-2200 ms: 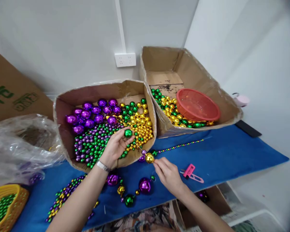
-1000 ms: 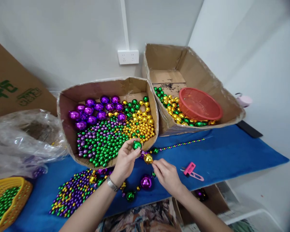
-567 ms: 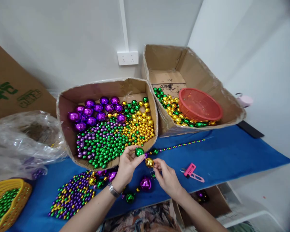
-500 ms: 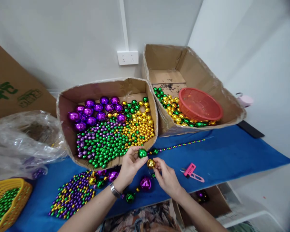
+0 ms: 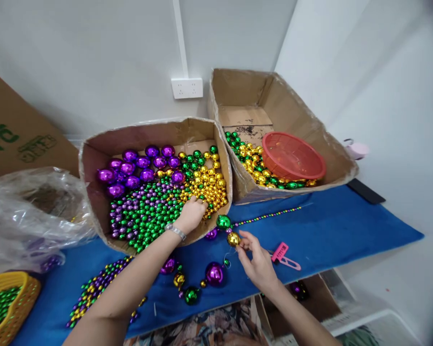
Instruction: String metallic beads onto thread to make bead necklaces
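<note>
My right hand point(image 5: 257, 263) pinches a large gold bead point(image 5: 233, 239) between thumb and fingers. Just above that bead hang a small light-purple bead and a large green bead point(image 5: 223, 221), all on a thin string. My left hand point(image 5: 192, 214) reaches over the front wall of the left cardboard box point(image 5: 90, 192), its curled fingertips down at the small gold beads point(image 5: 211, 185); what they hold, if anything, is hidden. Below my hands, the strand curves across the blue cloth with a large purple bead point(image 5: 214, 274) and a green bead point(image 5: 191, 295).
A second cardboard box point(image 5: 310, 110) holds beads and a red plastic basket point(image 5: 296, 156). A pink cutter point(image 5: 281, 252) lies on the blue cloth point(image 5: 364, 230). A thin bead string point(image 5: 270, 216) stretches behind. At left are loose small beads point(image 5: 94, 293) and a yellow basket point(image 5: 29, 293).
My left hand has let go of the green bead and moved up and left into the box. My right hand keeps the gold bead, slightly further right.
</note>
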Demonstrator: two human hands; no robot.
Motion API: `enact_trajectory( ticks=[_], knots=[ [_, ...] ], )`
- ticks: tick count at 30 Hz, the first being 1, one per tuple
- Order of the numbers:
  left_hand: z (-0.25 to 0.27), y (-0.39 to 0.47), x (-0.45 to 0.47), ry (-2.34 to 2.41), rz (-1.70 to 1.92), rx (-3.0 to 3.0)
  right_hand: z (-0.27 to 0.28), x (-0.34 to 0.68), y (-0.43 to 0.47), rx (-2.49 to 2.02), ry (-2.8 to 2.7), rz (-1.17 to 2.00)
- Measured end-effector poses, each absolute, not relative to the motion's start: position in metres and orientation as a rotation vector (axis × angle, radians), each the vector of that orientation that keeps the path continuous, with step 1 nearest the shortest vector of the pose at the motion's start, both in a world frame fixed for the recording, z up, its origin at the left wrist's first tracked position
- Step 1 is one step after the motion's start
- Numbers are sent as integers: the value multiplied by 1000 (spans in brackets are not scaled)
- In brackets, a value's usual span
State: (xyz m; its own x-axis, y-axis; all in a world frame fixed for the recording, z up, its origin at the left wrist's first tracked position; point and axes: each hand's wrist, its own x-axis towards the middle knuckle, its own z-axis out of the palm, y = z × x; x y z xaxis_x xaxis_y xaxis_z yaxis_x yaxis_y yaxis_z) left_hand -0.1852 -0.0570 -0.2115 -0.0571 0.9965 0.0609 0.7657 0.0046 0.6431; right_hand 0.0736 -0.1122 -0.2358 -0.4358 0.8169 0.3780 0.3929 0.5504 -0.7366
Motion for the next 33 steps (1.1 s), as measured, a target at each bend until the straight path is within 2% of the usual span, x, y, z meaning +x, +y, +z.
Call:
enact_trajectory(
  ticks=[6, 15, 24, 33],
  knots=[
    [-209, -57, -180, 1791, 965, 1558, -235, 74, -113, -977, -2085, 743],
    [-185, -100, -183, 1379, 1364, 896, -231, 72, -113, -956, -2192, 759],
    [-178, -109, -180, 1191, 1417, 632, -228, 69, -112, -961, -2223, 773],
    [-171, -115, -179, 1285, 1349, 829, -228, 71, -111, -960, -2280, 708]
  ],
)
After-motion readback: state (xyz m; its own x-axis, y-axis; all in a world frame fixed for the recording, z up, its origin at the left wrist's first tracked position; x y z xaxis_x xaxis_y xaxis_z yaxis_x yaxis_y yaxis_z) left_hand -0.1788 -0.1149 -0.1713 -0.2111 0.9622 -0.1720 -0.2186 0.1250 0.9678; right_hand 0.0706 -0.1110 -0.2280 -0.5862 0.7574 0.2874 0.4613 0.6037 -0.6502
